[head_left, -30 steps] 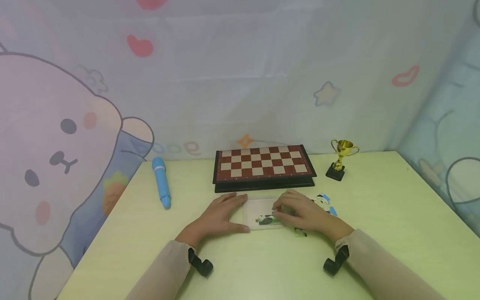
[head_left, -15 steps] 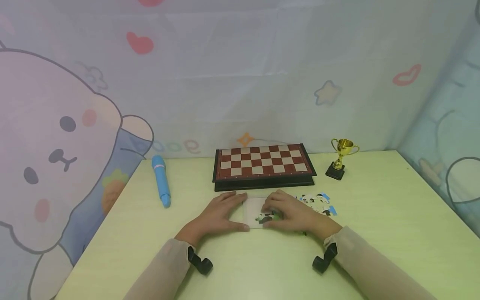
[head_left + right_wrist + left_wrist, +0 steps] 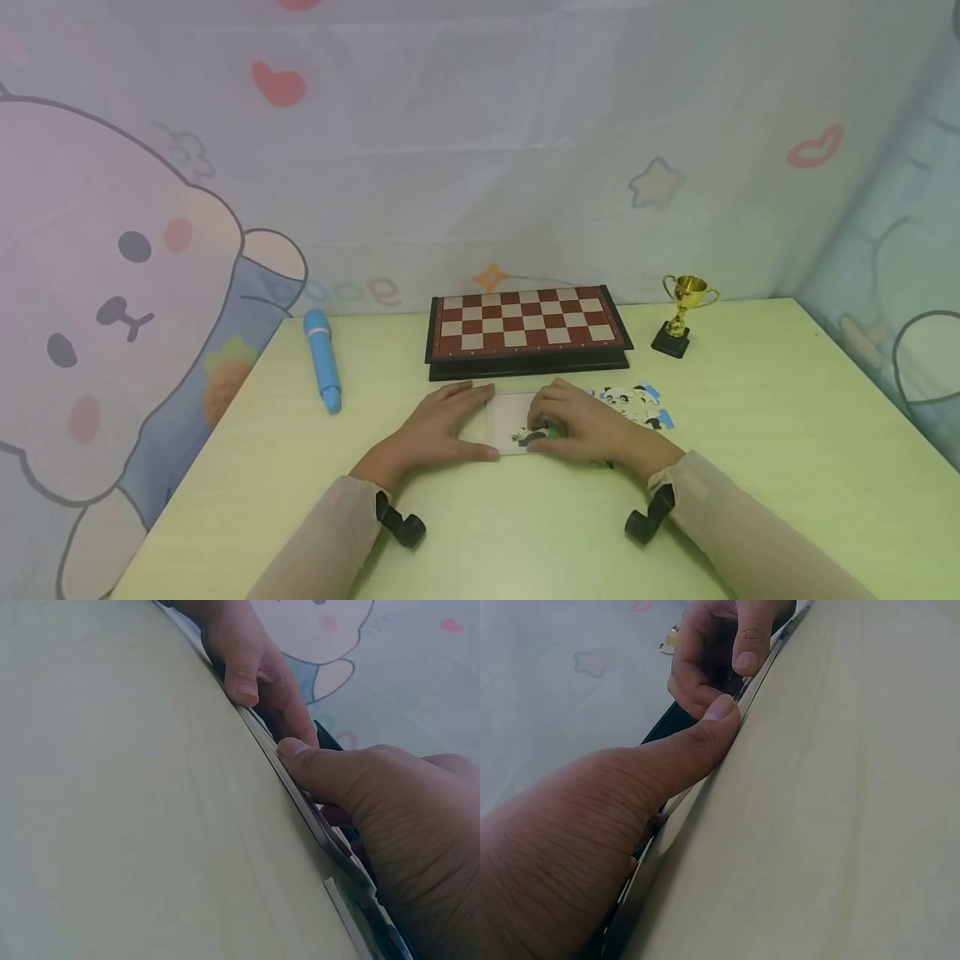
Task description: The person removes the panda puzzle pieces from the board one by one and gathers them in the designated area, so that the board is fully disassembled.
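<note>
A white puzzle tray (image 3: 505, 414) lies flat on the pale green table (image 3: 525, 533) in front of me. My left hand (image 3: 442, 429) rests flat at its left edge, fingers straight, with the thumb (image 3: 705, 727) against the tray's front rim (image 3: 759, 675). My right hand (image 3: 585, 429) covers the tray's right part. Its fingers are curled over a green and black puzzle piece (image 3: 534, 435), and its thumb (image 3: 300, 754) is on the front rim (image 3: 300, 796). Most of the piece is hidden under the fingers.
Loose blue and white puzzle pieces (image 3: 639, 405) lie just right of the tray. Behind it sits a red and cream chessboard (image 3: 528, 329), with a small gold trophy (image 3: 684, 315) to its right. A blue marker-like stick (image 3: 322, 362) lies at the left.
My right hand has slid left along the tray with the piece, uncovering the loose pieces to its right. Over the last half second it has hardly moved. The left hand stays put.
</note>
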Action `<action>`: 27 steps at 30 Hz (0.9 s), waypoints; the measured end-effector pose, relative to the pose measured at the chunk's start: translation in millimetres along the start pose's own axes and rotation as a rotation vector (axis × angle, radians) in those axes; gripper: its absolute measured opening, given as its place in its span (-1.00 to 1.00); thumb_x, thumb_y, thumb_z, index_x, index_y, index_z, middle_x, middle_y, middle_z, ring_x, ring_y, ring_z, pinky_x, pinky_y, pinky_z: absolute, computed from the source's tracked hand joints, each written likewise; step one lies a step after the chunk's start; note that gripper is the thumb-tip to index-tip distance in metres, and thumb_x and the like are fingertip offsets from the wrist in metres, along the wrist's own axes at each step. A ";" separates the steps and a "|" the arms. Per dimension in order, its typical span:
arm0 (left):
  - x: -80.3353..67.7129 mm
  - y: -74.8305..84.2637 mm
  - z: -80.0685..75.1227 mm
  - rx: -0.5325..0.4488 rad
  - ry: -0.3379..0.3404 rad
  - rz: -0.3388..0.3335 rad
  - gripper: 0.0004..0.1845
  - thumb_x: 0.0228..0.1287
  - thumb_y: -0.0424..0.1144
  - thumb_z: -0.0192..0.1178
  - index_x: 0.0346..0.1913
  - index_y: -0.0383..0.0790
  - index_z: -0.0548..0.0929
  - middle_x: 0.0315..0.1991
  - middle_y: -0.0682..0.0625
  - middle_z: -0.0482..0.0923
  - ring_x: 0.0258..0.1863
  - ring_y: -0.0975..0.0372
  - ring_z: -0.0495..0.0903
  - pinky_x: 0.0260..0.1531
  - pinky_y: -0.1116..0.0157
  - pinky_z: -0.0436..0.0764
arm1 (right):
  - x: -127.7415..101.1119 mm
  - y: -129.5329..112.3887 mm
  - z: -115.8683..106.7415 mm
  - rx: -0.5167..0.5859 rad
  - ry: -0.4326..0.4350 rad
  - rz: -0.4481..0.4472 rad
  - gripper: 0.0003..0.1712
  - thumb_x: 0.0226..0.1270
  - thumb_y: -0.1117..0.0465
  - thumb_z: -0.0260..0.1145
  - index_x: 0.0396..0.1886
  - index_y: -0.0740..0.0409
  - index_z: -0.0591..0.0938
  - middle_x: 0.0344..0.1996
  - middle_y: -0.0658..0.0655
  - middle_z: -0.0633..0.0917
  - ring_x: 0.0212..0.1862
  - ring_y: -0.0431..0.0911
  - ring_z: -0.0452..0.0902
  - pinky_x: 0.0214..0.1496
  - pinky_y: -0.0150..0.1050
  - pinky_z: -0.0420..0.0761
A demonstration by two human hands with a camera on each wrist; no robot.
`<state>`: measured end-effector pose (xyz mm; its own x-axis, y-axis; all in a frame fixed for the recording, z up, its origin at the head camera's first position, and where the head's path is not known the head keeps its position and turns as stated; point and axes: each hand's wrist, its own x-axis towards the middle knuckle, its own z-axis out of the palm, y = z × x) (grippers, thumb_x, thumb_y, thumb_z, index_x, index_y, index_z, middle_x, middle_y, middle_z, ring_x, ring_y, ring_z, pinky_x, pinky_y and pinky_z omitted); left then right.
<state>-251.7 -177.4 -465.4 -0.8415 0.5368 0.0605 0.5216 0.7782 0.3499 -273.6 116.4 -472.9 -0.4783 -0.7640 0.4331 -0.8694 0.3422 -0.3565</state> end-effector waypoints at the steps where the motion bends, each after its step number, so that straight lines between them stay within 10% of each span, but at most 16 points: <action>1: 0.1 -0.1 0.0 0.000 -0.002 -0.003 0.09 0.02 0.60 0.16 0.58 0.18 0.19 0.53 0.28 0.18 0.55 0.18 0.04 0.46 -0.03 0.06 | 0.1 -0.6 -0.5 0.004 -0.005 0.003 -0.74 0.29 -0.14 0.45 -0.20 -0.14 0.65 -0.14 -0.22 0.60 -0.06 -0.26 0.41 0.01 -0.22 0.53; 27: -0.3 1.5 -2.1 -0.010 -0.002 0.008 0.08 0.04 0.57 0.18 0.58 0.14 0.21 0.53 0.23 0.19 0.55 0.12 0.04 0.45 -0.08 0.06 | -0.8 -4.0 -4.4 0.092 0.002 0.089 -0.88 0.37 0.00 0.41 -0.19 -0.18 0.64 -0.24 -0.25 0.59 -0.17 -0.27 0.43 -0.16 -0.29 0.52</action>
<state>-250.9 -177.1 -462.9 -0.8369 0.5438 0.0618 0.5270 0.7703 0.3589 -270.4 118.1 -468.2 -0.5530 -0.7318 0.3983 -0.8088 0.3568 -0.4674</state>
